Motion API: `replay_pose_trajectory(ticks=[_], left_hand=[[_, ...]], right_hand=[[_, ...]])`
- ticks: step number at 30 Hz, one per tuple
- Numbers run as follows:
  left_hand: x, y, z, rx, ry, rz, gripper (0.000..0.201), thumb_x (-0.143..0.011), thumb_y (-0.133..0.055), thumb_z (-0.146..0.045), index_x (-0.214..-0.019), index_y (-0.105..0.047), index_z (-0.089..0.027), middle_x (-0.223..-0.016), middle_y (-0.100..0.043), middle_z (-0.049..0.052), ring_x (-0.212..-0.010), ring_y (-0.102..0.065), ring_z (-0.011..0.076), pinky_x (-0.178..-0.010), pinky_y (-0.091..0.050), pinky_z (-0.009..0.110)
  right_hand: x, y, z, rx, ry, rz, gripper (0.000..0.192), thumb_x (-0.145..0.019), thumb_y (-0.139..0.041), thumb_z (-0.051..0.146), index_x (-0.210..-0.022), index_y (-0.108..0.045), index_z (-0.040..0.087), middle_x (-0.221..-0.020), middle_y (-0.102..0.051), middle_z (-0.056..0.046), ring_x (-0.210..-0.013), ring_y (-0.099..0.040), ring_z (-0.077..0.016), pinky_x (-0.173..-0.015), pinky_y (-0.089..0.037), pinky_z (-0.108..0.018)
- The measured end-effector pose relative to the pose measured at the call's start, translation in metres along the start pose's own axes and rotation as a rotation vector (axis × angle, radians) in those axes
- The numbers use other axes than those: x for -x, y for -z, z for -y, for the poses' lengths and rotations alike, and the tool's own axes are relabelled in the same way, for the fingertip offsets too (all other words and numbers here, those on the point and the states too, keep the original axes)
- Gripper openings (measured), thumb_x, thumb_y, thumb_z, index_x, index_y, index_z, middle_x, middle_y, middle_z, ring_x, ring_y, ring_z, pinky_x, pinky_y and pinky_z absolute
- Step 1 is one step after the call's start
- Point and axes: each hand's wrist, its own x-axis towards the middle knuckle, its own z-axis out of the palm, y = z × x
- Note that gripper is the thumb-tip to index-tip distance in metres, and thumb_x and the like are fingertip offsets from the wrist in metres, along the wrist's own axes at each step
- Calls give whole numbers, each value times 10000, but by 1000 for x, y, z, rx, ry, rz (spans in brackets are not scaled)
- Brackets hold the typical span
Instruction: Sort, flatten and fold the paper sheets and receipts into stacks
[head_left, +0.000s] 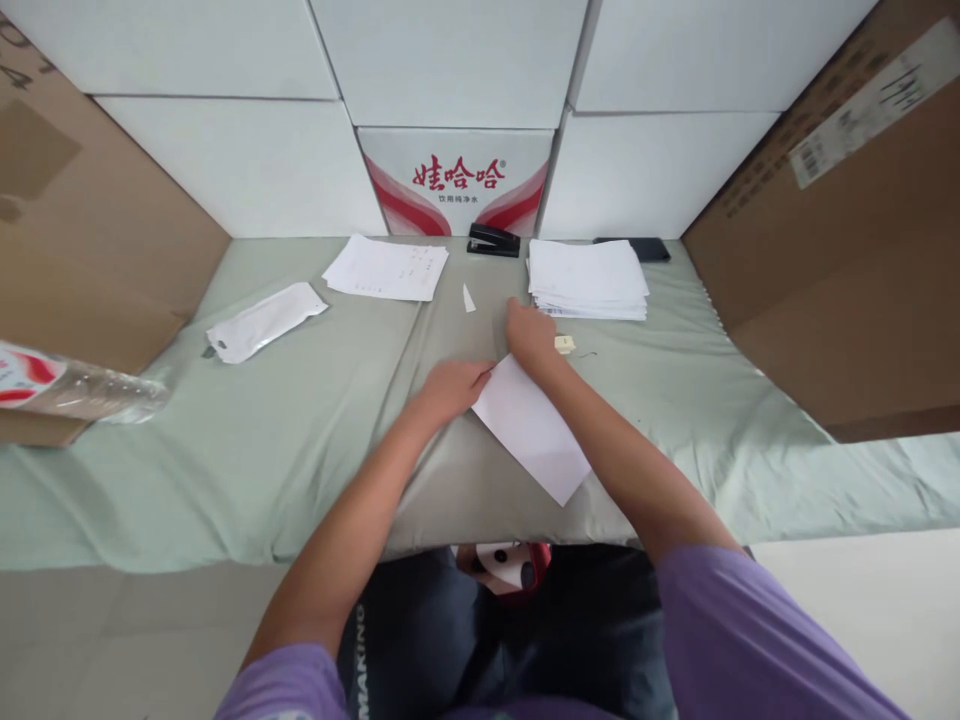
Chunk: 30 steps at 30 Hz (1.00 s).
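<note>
A white sheet of paper (534, 430) lies at a slant on the cloth in front of me. My left hand (452, 386) pinches its upper left corner between thumb and fingers. My right hand (529, 332) is closed, at the paper's far end, with the forearm crossing over the sheet's right side. Whatever those fingers grip is hidden. Beside the right wrist sits a small pale yellow block (564, 345). Ahead of the hands lies a thin white paper scrap (469, 298). Farther back, a black stapler (493, 240) rests near the boxes.
Paper stacks lie at back left (386, 268) and back right (586, 275), with a dark phone (651, 249) behind the right one. A white packet (266, 322) and a plastic bottle (82, 385) are leftward. White boxes (457, 70) and brown cartons (847, 240) enclose the cloth-covered table (352, 400).
</note>
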Motion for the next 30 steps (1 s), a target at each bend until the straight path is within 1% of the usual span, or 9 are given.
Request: replay_pose_trajectory(ticks=[5, 10, 13, 15, 20, 23, 26, 28, 30], left_hand=[[-1, -2, 2, -27, 13, 0, 489, -1032, -338, -338, -1420, -625, -262, -1224, -752, 92, -1114, -694, 311, -889, -510, 399], [0, -3, 2, -44, 4, 0, 496, -1035, -331, -342, -1417, -628, -230, -1226, -747, 114, -1120, -689, 329, -887, -501, 413], [0, -3, 1, -36, 13, -4, 500, -1038, -320, -348, -1413, -630, -233, -1229, -745, 111, -1119, -686, 328, -878, -493, 412], [1, -2, 1, -9, 20, -11, 492, -1027, -357, -386, -1410, -631, -243, -1173, -760, 103, -1078, -696, 324, -843, -490, 400], [0, -2, 5, 96, 40, -28, 528, -924, -556, -530, -1389, -637, -294, -918, -765, 46, -897, -708, 288, -761, -468, 354], [-2, -4, 7, 116, 37, -32, 513, -910, -570, -525, -1359, -659, -292, -833, -737, 30, -843, -692, 271, -729, -444, 343], [-3, -7, 8, 150, 12, -61, 525, -906, -584, -472, -1402, -624, -303, -794, -710, 8, -784, -666, 241, -687, -413, 327], [-3, -7, 10, 187, -7, -95, 531, -905, -591, -424, -1424, -600, -315, -763, -687, -7, -741, -643, 218, -662, -393, 314], [-3, -4, 17, 234, -30, -110, 482, -904, -595, -399, -1372, -639, -292, -735, -670, -10, -709, -622, 201, -645, -384, 305]], right_hand=[[-2, -2, -6, -94, -9, 55, 375, -964, -315, 106, -1273, -520, 162, -1137, -706, -185, -1036, -690, -304, -846, -492, -400], [-5, -5, -13, -163, 5, 4, 351, -935, -323, 98, -1199, -544, 169, -1069, -699, -180, -979, -683, -317, -814, -494, -420], [-7, -9, -15, -189, 12, -12, 334, -933, -330, 109, -1167, -559, 174, -1050, -696, -179, -963, -672, -317, -809, -487, -416], [-8, -11, -17, -209, 15, -27, 327, -943, -327, 119, -1153, -570, 179, -1044, -697, -174, -958, -665, -308, -817, -484, -413], [-9, -12, -17, -266, -29, -68, 334, -951, -324, 122, -1113, -608, 189, -1047, -705, -164, -958, -654, -297, -831, -482, -409], [-11, -11, -18, -296, -45, -68, 332, -938, -347, 117, -1084, -637, 183, -1051, -709, -165, -962, -645, -292, -836, -478, -396], [-12, -7, -22, -348, -7, -69, 314, -920, -373, 110, -1018, -665, 174, -1046, -711, -157, -977, -630, -278, -853, -465, -371], [-11, -3, -24, -409, 20, -116, 296, -917, -385, 121, -984, -668, 174, -1023, -709, -139, -961, -618, -260, -852, -455, -352], [-10, 4, -26, -472, 38, -185, 262, -921, -406, 160, -965, -663, 179, -969, -702, -113, -914, -601, -243, -837, -447, -341]])
